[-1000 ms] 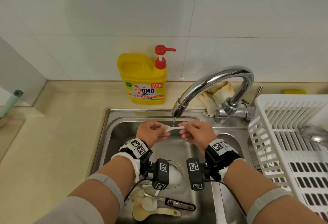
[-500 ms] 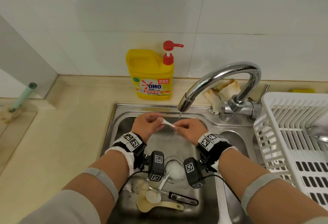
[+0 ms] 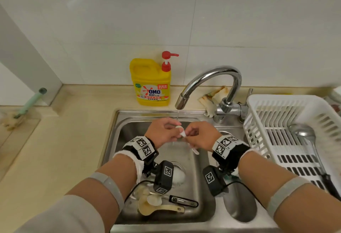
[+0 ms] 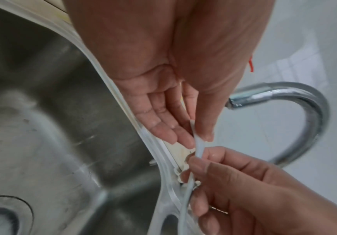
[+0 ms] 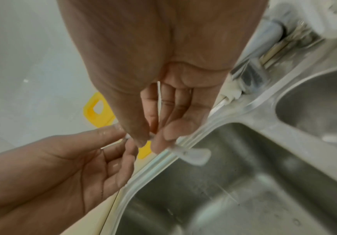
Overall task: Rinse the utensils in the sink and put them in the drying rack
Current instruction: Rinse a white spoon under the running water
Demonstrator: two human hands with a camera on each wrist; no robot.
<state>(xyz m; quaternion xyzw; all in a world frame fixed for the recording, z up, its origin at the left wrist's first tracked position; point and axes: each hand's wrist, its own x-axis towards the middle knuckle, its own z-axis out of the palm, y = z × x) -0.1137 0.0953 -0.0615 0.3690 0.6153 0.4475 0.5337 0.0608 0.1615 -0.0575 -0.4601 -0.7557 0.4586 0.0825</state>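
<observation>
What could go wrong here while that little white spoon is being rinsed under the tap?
The small white spoon is only pinched between wet fingertips of the left hand and right hand, so it might slip into the sink. There it would land among the unwashed utensils and probably need rinsing again.

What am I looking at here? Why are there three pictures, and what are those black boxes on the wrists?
No robot: a person washing up. The black boxes are small cameras strapped under each wrist; a third sits on the head. The wide picture is the head view; the two close-ups look along each palm. The left hand and right hand together pinch a small white spoon under the running tap. More utensils lie at the near end of the sink. A ladle lies in the white rack on the right. The yellow soap bottle stands behind.
</observation>
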